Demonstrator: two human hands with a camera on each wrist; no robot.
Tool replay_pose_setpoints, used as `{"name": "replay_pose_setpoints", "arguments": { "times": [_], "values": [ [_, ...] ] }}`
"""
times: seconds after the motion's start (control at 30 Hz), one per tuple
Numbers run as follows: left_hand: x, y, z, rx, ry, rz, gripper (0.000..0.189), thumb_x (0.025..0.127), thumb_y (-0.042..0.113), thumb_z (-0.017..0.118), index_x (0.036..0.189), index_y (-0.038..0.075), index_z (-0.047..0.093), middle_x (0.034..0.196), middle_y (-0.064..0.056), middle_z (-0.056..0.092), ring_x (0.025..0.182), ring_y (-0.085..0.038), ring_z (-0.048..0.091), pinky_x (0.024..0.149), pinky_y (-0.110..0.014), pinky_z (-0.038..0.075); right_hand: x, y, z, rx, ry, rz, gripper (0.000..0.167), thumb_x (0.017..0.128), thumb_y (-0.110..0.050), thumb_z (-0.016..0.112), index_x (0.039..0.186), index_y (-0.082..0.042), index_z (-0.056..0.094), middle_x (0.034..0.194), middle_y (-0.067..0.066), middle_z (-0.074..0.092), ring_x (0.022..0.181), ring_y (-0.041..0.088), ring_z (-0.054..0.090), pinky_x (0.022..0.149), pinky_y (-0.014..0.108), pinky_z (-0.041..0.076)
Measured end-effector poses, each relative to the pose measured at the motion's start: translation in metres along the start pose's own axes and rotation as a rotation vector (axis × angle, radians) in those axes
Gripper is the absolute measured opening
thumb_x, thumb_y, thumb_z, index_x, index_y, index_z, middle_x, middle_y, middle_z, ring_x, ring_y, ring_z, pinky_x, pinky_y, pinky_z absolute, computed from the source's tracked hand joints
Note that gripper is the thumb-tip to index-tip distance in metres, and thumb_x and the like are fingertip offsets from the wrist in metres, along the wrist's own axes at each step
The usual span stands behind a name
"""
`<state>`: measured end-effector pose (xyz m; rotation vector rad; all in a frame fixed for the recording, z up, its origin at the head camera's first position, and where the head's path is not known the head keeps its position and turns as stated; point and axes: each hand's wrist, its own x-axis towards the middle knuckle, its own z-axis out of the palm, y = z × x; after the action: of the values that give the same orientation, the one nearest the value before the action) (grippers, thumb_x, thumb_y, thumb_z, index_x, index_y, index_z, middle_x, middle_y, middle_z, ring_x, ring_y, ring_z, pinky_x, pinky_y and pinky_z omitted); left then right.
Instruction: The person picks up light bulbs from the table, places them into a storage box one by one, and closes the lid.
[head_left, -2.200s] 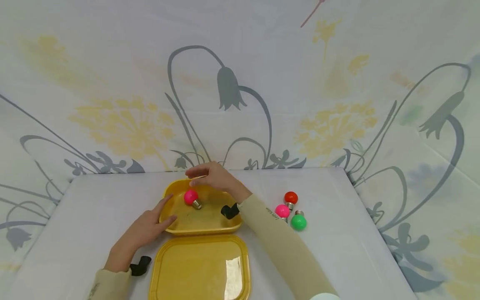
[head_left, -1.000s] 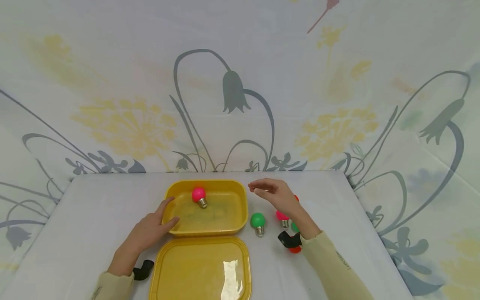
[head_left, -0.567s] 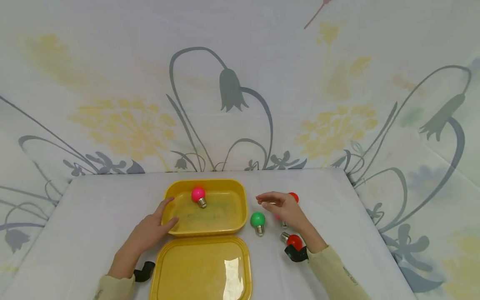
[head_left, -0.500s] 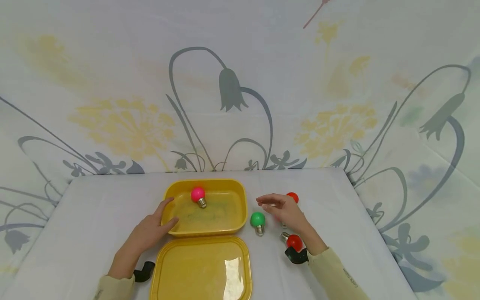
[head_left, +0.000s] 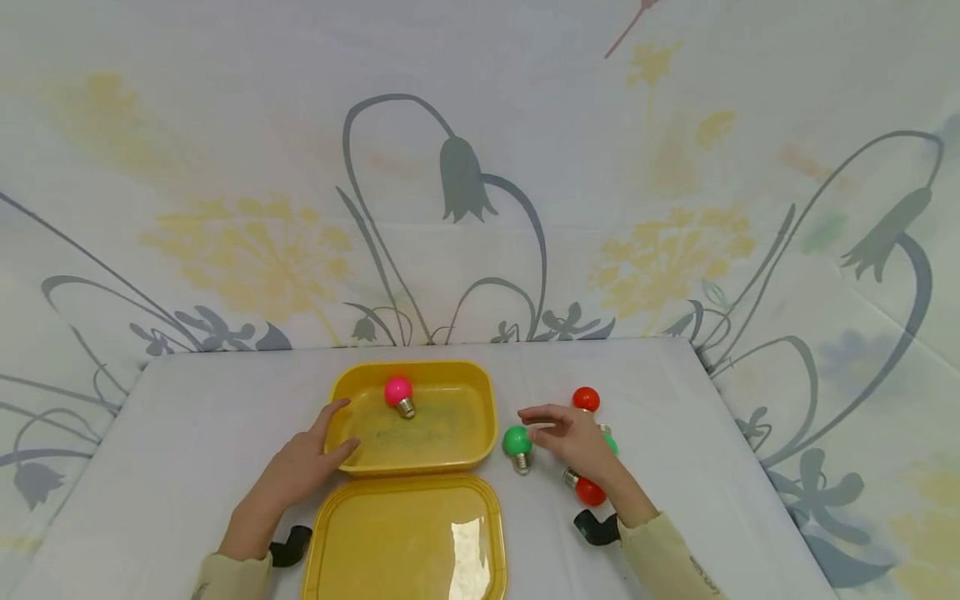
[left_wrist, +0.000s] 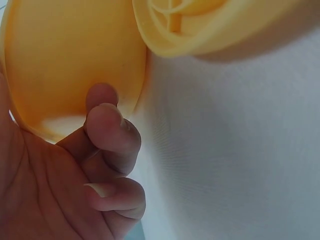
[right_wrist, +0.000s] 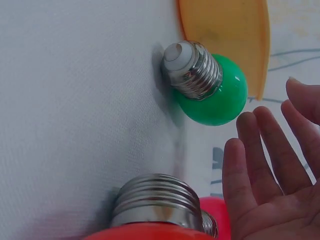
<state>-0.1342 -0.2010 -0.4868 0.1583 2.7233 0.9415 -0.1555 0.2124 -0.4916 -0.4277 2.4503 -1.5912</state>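
My left hand (head_left: pixel 300 467) holds the left end of a yellow plastic container (head_left: pixel 450 458), thumb and forefinger spread at its rim. In the left wrist view the other fingers (left_wrist: pixel 120 200) bend beside its wall. A pink light bulb (head_left: pixel 398 390) lies inside. Right of the container, a green light bulb (head_left: pixel 517 439) rests on the table with its screw base toward me. Over its right side is my right hand (head_left: pixel 573 437), holding nothing. The right wrist view shows these fingers (right_wrist: pixel 270 155) extended, thumb apart, tips close to the green bulb (right_wrist: pixel 220 95).
A yellow lid (head_left: pixel 397 542) lies in front of the container. Around my right hand are a red bulb (head_left: pixel 586 399) farther back, another red bulb (head_left: pixel 591 492) nearer, and a second green bulb (head_left: pixel 611 443) partly hidden. A pink bulb (right_wrist: pixel 216 215) shows only in the right wrist view.
My right hand has gone from above the pink bulb in the container out to the right, then down and toward me beside the green bulb. My left hand stays at the container's left end.
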Motion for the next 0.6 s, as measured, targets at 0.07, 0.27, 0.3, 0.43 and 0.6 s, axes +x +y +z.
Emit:
{"name": "replay_pose_setpoints", "arguments": {
  "times": [0.07, 0.27, 0.3, 0.43, 0.6],
  "values": [
    [0.000, 0.000, 0.001, 0.001, 0.000, -0.001, 0.070, 0.099, 0.048, 0.056, 0.153, 0.015, 0.026, 0.075, -0.006, 0.061, 0.071, -0.023, 0.056, 0.075, -0.049, 0.051, -0.003, -0.007, 0.001, -0.007, -0.001, -0.003, 0.032, 0.093, -0.001, 0.067, 0.125, 0.004, 0.065, 0.122, 0.021, 0.066, 0.110, 0.037, 0.064, 0.092, 0.038, 0.053],
    [-0.001, 0.001, 0.001, 0.000, 0.007, -0.001, 0.069, 0.099, 0.046, 0.057, 0.152, 0.014, 0.028, 0.080, -0.009, 0.063, 0.072, -0.023, 0.057, 0.075, -0.050, 0.051, -0.006, -0.003, 0.002, 0.048, -0.025, -0.044, 0.034, 0.090, 0.000, 0.071, 0.123, 0.007, 0.064, 0.125, 0.023, 0.064, 0.116, 0.037, 0.061, 0.097, 0.048, 0.048],
    [-0.001, 0.001, 0.001, 0.001, 0.009, -0.002, 0.068, 0.099, 0.046, 0.057, 0.152, 0.014, 0.028, 0.083, -0.010, 0.065, 0.073, -0.024, 0.058, 0.076, -0.050, 0.051, -0.005, 0.002, 0.003, 0.057, -0.030, -0.048, 0.035, 0.089, -0.001, 0.072, 0.123, 0.006, 0.065, 0.125, 0.022, 0.064, 0.117, 0.036, 0.060, 0.098, 0.049, 0.047],
    [-0.001, 0.000, 0.002, 0.003, 0.011, -0.006, 0.069, 0.099, 0.047, 0.057, 0.152, 0.015, 0.028, 0.088, -0.012, 0.066, 0.076, -0.025, 0.059, 0.079, -0.054, 0.051, -0.003, 0.011, 0.002, 0.041, -0.041, -0.061, 0.037, 0.089, -0.007, 0.075, 0.123, 0.003, 0.066, 0.126, 0.018, 0.065, 0.118, 0.032, 0.061, 0.099, 0.045, 0.047],
    [-0.001, 0.000, 0.002, -0.001, 0.010, -0.005, 0.070, 0.099, 0.048, 0.057, 0.152, 0.014, 0.028, 0.092, -0.012, 0.067, 0.080, -0.026, 0.061, 0.082, -0.056, 0.051, -0.004, 0.011, 0.003, 0.002, -0.036, -0.057, 0.037, 0.088, -0.008, 0.076, 0.123, 0.000, 0.067, 0.127, 0.013, 0.065, 0.119, 0.031, 0.060, 0.099, 0.045, 0.047]
  ]
}}
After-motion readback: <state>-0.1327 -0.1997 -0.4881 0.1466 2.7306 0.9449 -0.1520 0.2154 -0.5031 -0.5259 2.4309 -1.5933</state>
